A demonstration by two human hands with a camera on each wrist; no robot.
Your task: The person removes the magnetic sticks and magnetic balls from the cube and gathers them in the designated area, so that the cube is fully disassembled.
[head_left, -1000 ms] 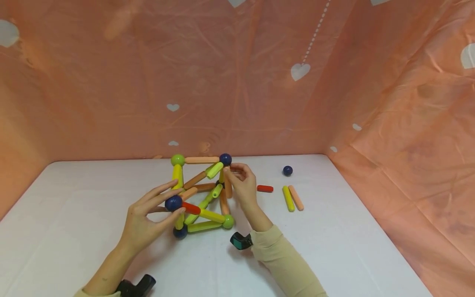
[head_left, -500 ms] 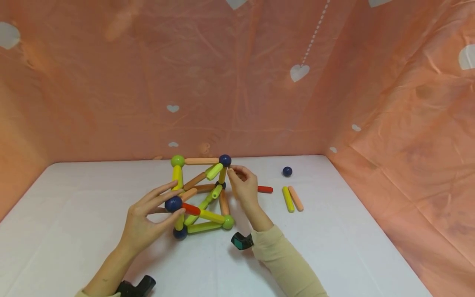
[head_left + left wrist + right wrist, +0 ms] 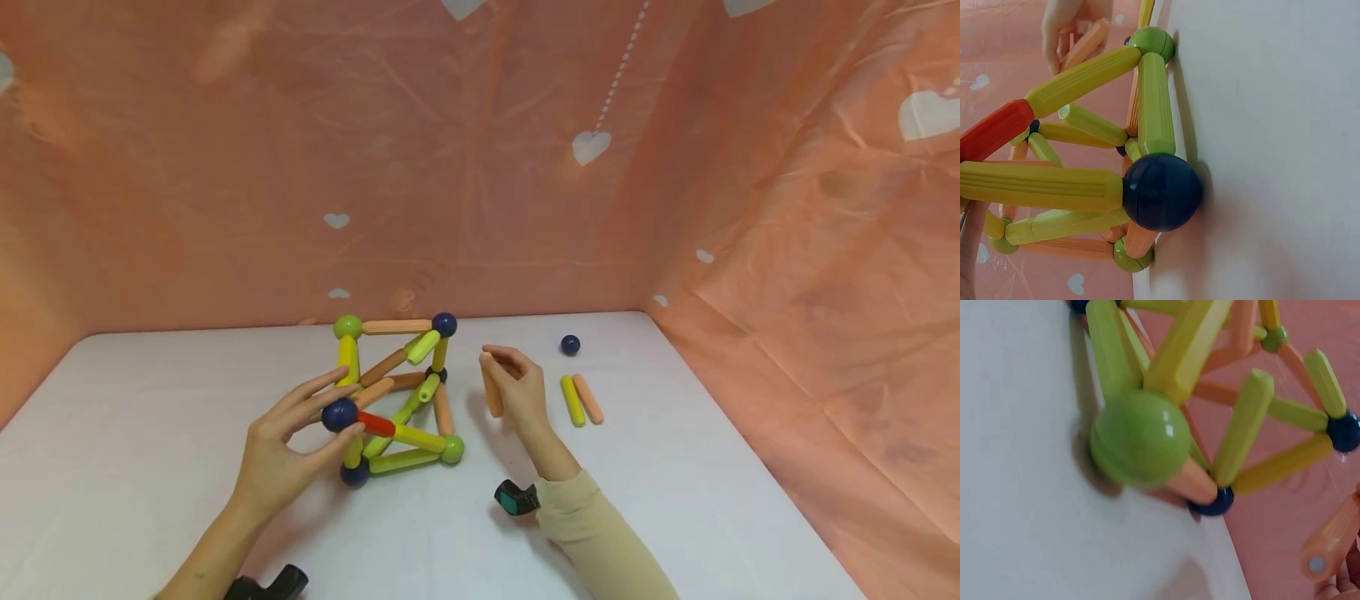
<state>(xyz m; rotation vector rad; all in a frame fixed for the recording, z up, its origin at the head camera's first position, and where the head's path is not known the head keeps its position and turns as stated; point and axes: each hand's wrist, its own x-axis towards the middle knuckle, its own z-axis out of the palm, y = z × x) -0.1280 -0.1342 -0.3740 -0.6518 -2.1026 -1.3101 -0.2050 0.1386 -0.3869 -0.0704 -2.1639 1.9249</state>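
Observation:
A frame of magnetic sticks and balls stands on the table in the head view. My left hand (image 3: 288, 446) holds it at the near upper corner, fingers and thumb about a dark blue ball (image 3: 340, 415), from which a red stick (image 3: 377, 424) runs to a yellow stick (image 3: 418, 438). My right hand (image 3: 525, 400) pinches an orange stick (image 3: 492, 387) by its upper end, apart from the frame. In the right wrist view that orange stick (image 3: 1329, 540) shows a grey round tip. A light green stick (image 3: 423, 347) juts from the far dark blue ball (image 3: 444, 325).
Right of my right hand lie a loose yellow stick (image 3: 572, 401), another orange stick (image 3: 588, 398) and a loose dark blue ball (image 3: 570, 345). The white table (image 3: 697, 500) ends at an orange cloth (image 3: 450, 167) behind and on the right.
My right hand has drawn away from the frame to the right, with the orange stick in its fingers. It now hides the loose red stick. My left hand keeps its hold.

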